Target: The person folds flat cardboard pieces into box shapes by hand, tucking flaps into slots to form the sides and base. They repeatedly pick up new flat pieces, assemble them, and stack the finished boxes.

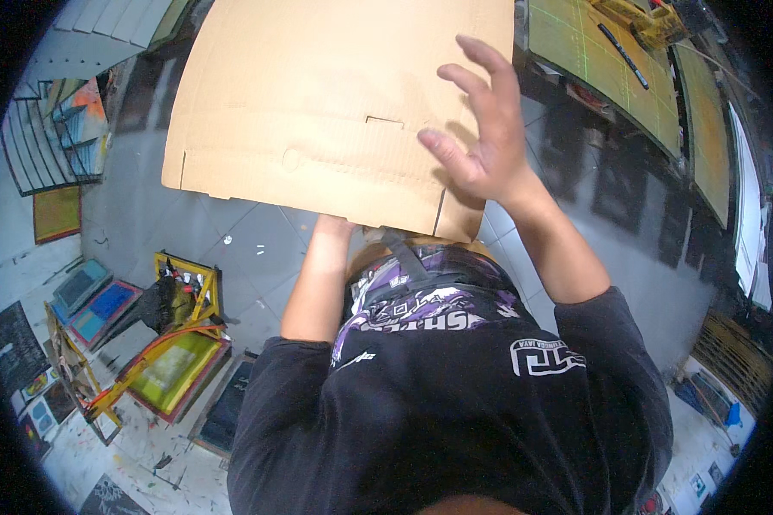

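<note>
A large brown cardboard sheet [301, 94] with slits and fold lines spans the upper middle, in front of my body. My right hand [483, 129] is raised over its right part, fingers spread and curved, holding nothing. I cannot tell whether the fingertips touch the cardboard. My left hand [335, 222] reaches under the sheet's near edge. Only its wrist end shows; the cardboard hides the fingers, so its grip cannot be seen.
On the right stands a long yellowish-green work table [605, 73] with a black marker [623, 56] and a yellow clamp-like tool [648, 21]. Yellow-framed screens [179, 369] stand at lower left, near a blue framed screen [107, 313]. Grey tiled floor [258, 257] lies below.
</note>
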A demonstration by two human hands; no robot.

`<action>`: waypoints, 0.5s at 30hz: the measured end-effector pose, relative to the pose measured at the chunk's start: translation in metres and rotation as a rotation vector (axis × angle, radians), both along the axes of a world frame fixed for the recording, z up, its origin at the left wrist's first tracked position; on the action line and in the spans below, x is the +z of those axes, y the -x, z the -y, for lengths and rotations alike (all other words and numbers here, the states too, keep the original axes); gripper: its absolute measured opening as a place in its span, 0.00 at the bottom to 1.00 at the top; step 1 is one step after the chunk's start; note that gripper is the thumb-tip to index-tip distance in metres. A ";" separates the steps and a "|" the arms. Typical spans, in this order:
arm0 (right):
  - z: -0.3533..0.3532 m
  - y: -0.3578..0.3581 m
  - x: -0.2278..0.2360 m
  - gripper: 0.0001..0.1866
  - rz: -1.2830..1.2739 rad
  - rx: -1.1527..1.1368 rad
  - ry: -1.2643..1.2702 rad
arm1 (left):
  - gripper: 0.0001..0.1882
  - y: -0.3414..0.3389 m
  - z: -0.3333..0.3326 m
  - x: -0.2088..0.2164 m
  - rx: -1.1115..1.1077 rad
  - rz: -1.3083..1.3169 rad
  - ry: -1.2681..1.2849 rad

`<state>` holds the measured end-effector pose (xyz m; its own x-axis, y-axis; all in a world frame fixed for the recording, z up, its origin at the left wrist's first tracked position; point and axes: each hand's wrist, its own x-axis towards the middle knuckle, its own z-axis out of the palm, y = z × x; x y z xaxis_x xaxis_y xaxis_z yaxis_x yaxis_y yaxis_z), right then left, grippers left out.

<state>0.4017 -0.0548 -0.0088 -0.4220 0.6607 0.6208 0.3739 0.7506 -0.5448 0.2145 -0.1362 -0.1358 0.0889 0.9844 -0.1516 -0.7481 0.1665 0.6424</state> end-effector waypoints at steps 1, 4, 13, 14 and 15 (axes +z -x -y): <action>0.004 0.000 -0.002 0.32 0.212 0.000 -0.008 | 0.25 -0.003 -0.006 -0.003 0.022 0.017 0.000; 0.012 0.006 -0.014 0.36 0.729 0.024 0.062 | 0.25 -0.006 -0.019 -0.006 0.065 0.048 -0.001; -0.001 -0.008 -0.020 0.32 0.498 0.164 0.201 | 0.26 -0.017 -0.027 -0.008 0.130 0.113 -0.007; -0.003 -0.010 -0.017 0.32 0.478 0.161 0.192 | 0.26 -0.019 -0.027 -0.008 0.142 0.118 -0.012; -0.005 -0.011 -0.012 0.32 0.457 0.160 0.182 | 0.26 -0.019 -0.030 -0.010 0.160 0.125 -0.019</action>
<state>0.4132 -0.0497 -0.0207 -0.7281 0.6456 0.2306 0.4923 0.7265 -0.4794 0.2334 -0.1064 -0.1460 -0.0517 0.9900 -0.1309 -0.8380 0.0283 0.5450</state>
